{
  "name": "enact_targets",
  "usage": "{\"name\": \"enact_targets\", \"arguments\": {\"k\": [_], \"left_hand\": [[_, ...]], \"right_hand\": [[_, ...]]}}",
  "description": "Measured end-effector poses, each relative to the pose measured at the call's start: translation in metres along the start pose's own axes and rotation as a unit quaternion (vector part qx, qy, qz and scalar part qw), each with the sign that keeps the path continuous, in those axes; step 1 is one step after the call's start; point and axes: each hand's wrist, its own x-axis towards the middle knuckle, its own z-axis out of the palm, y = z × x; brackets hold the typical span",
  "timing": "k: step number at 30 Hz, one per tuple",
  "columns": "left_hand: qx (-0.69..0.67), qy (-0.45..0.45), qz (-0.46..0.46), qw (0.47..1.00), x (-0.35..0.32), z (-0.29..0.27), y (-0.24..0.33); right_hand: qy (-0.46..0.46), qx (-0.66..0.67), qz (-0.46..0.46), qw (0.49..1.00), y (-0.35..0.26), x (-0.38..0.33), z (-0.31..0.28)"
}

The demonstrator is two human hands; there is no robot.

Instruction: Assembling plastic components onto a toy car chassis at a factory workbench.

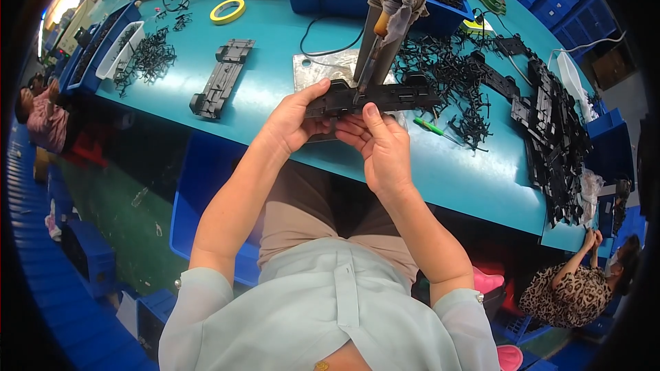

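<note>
Left arm: The left forearm (237,199) comes up from the bottom and leans in to the right. The elbow is bent.
Right arm: The right forearm (430,240) comes up too and leans in to the left. The two wrists are near each other, over the near edge of the worktop (275,27).
Left hand: The left hand (292,120) is partly closed and pinches the left end of a black part (395,99). Its thumb is on top and its fingers are below.
Right hand: The right hand (383,148) is half curled on the same part. Its thumb is up against the near side, and its fingers bend in underneath. I cannot tell how hard it squeezes.
Black part: It is long and lies sideways, just past the hands, near the middle of the worktop's near edge. Its right end sticks out past the right hand.
Tool: A thin tool (380,27) points down at the part, between the two thumbs. I cannot tell if its tip touches.
Plate: A metal plate (313,71) lies behind the left hand, partly under the part.
Left side: A second part (223,79) lies well apart from the left hand.
Right side: A green screwdriver (429,126) lies near the right hand. A pile of parts (550,130) fills the worktop's right end.
Far edge: A blue bin (316,1) holds small black bits.
</note>
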Motion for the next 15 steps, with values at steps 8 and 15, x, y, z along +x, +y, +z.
{"name": "enact_targets", "arguments": {"k": [8,15], "left_hand": [[-0.001,-0.019,0.001,1.0,0.0011,-0.0015,-0.0001],[0.003,0.005,0.001,1.0,0.0021,0.0004,-0.0001]], "right_hand": [[-0.004,-0.004,-0.002,1.0,0.0003,0.0014,-0.0005],[0.001,-0.002,-0.003,1.0,0.0,0.0033,-0.0004]]}}
